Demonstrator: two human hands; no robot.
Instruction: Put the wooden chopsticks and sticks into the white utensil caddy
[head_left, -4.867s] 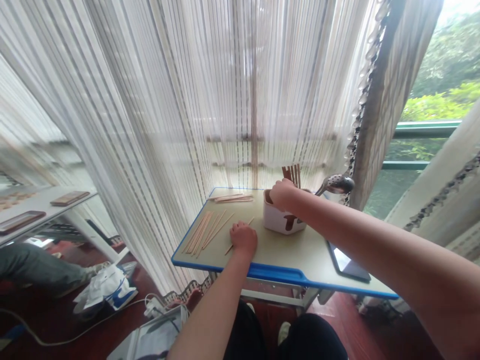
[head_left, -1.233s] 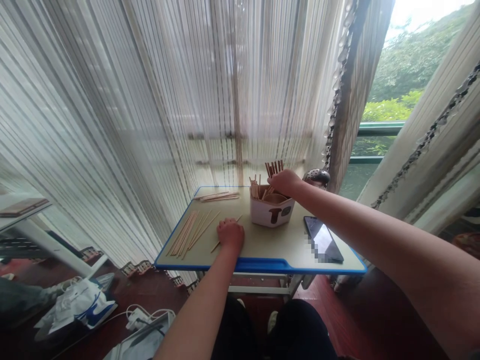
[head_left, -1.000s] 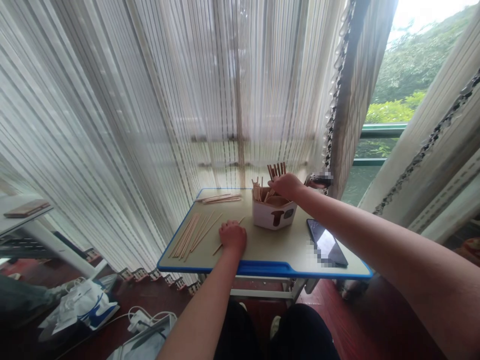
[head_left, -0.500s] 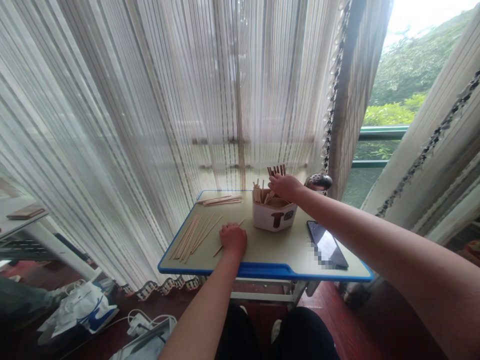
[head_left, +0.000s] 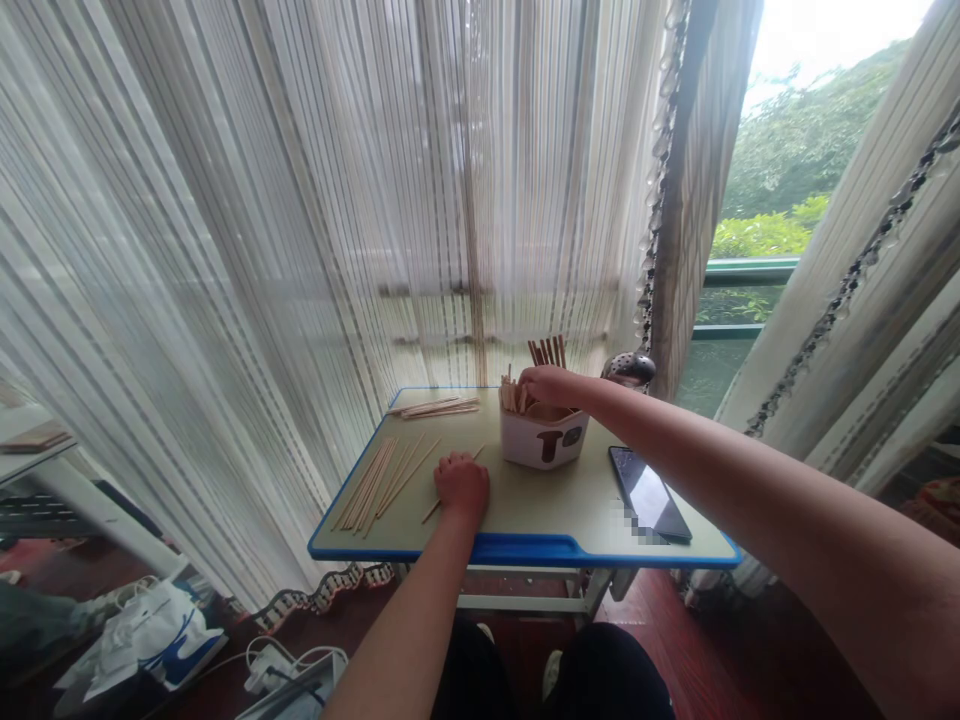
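My left hand (head_left: 461, 487) rests on the table with its fingers curled round a light wooden chopstick (head_left: 430, 512), whose two ends stick out on either side. To its left several chopsticks (head_left: 371, 485) lie spread out, and another small bundle (head_left: 439, 407) lies near the back edge. My right hand (head_left: 546, 385) is over a white holder (head_left: 536, 443) with brown shapes on its front. Its fingers are bent down among the light chopsticks (head_left: 511, 396) in the holder; what they pinch is hidden. Dark brown chopsticks (head_left: 549, 352) stand behind this hand.
The small table (head_left: 517, 515) has a blue rim. A black phone (head_left: 649, 493) lies at its right, and a perforated metal utensil (head_left: 630, 368) stands behind the holder. Sheer curtains (head_left: 337, 200) hang close behind. A power strip with cables (head_left: 274, 668) is on the floor at left.
My right hand has shifted left and lower in the holder, from beside the dark chopsticks to the light ones. My left hand stays on its chopstick. The view has tilted slightly.
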